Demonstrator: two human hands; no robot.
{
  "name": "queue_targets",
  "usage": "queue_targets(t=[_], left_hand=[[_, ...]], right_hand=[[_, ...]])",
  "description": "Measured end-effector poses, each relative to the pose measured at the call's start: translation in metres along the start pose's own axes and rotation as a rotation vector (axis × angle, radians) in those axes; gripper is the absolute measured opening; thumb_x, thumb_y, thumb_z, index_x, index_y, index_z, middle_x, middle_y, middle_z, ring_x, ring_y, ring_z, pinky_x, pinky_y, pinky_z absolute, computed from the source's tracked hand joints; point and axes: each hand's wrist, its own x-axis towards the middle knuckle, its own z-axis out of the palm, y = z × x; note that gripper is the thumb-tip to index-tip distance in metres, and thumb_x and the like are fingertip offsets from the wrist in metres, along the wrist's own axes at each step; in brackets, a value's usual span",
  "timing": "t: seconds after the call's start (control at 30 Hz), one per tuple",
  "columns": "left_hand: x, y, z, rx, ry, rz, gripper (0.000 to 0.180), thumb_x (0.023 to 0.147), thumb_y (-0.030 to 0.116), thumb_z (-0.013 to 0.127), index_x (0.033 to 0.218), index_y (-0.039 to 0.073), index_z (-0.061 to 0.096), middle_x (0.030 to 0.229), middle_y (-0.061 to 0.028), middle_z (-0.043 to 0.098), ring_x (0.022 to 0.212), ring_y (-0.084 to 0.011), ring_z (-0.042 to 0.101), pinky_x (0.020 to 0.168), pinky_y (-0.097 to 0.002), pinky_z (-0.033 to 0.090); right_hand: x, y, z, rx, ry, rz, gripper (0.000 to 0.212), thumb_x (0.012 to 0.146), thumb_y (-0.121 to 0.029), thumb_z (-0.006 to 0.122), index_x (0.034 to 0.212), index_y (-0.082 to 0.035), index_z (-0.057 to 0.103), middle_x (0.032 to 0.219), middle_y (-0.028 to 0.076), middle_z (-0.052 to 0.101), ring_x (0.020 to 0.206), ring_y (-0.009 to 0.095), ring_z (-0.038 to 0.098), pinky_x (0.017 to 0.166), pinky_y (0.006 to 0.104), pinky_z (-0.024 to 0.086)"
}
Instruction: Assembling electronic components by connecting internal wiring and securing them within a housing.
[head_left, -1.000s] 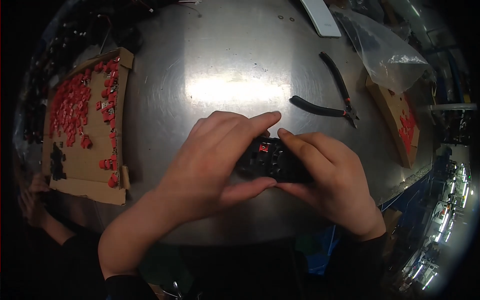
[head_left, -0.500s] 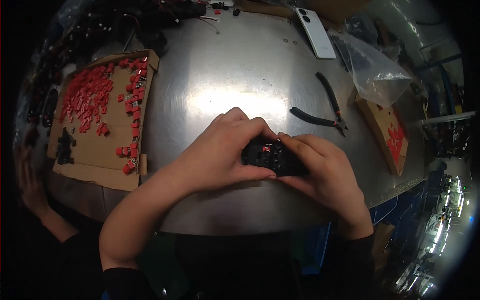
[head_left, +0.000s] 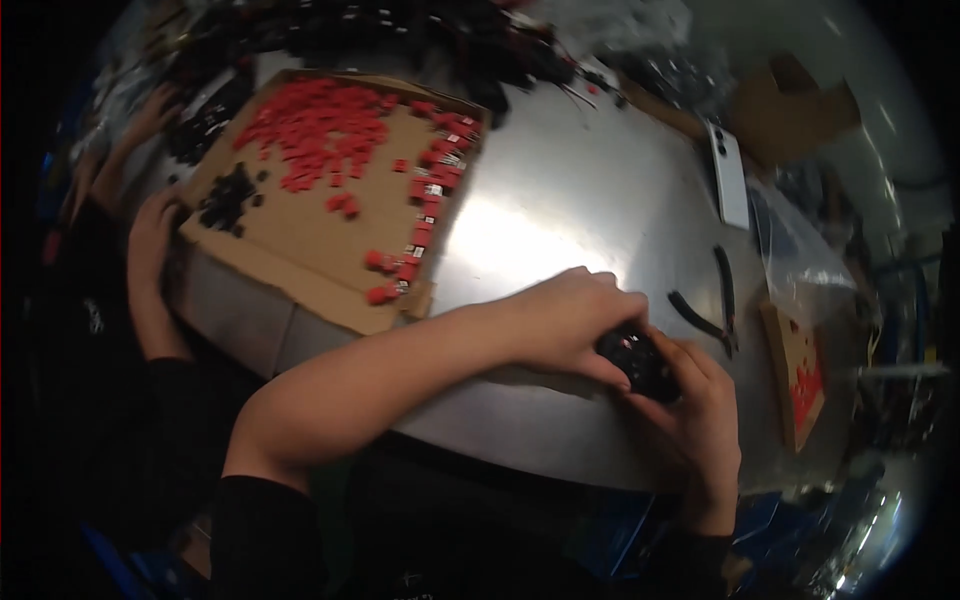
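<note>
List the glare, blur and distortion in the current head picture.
Head view: white glare washes the steel tabletop right of the large cardboard tray; head view: blur softens the red parts and the black component between the left hand and right hand; head view: fisheye curves the tabletop's near edge, with dark corners.

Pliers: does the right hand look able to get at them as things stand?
Probably yes: the pliers lie just beyond the right hand with nothing on top of them, though it would likely have to let go of the black part.
</note>
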Motion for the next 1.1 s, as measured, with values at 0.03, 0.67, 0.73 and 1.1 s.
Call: queue_targets(t=[0.03,0.67,0.73,1.1], left_hand=[[-0.002,0.002,-0.001,0.011,0.008,0.007,0.054,0.079,0.043,0.087,0.115,0.01,0.065,0.099,-0.0123,0.071,0.1,-0.0367,0.066,0.089,-0.0467,0.051],[-0.008,-0.015,0.014,0.267,-0.18,0.446,0.046,0.102,0.03,0.066,0.144,0.015,0.058,0.153,-0.0036,0.05,0.138,-0.0231,0.047,0.114,-0.0384,0.039],[-0.003,-0.019,0.018,0.406,-0.224,0.532,0.048,0.105,0.032,0.062,0.151,0.018,0.055,0.165,-0.0014,0.045,0.15,-0.0217,0.039,0.123,-0.0389,0.033],[-0.019,0.008,-0.01,0.057,-0.014,-0.027,0.06,0.084,0.038,0.087,0.129,0.005,0.068,0.111,-0.0152,0.075,0.094,-0.0267,0.073,0.084,-0.0383,0.057]], right_hand=[[0.001,-0.003,-0.003,-0.02,-0.007,0.032,0.069,0.072,-0.016,0.09,0.136,-0.004,0.066,0.109,0.016,0.071,0.096,0.033,0.072,0.082,0.0388,0.057],[0.252,-0.167,0.109,0.045,-0.031,-0.759,0.024,0.088,-0.012,0.074,0.11,-0.004,0.074,0.104,0.015,0.071,0.099,0.036,0.069,0.086,0.0439,0.056],[0.268,-0.176,0.124,-0.19,-0.227,-0.705,0.024,0.087,-0.016,0.074,0.108,-0.004,0.074,0.102,0.016,0.069,0.1,0.037,0.067,0.089,0.0453,0.054],[0.19,-0.124,0.029,0.176,0.033,-0.415,0.02,0.088,-0.008,0.077,0.107,-0.004,0.073,0.095,0.01,0.075,0.085,0.019,0.072,0.077,0.0326,0.055]])
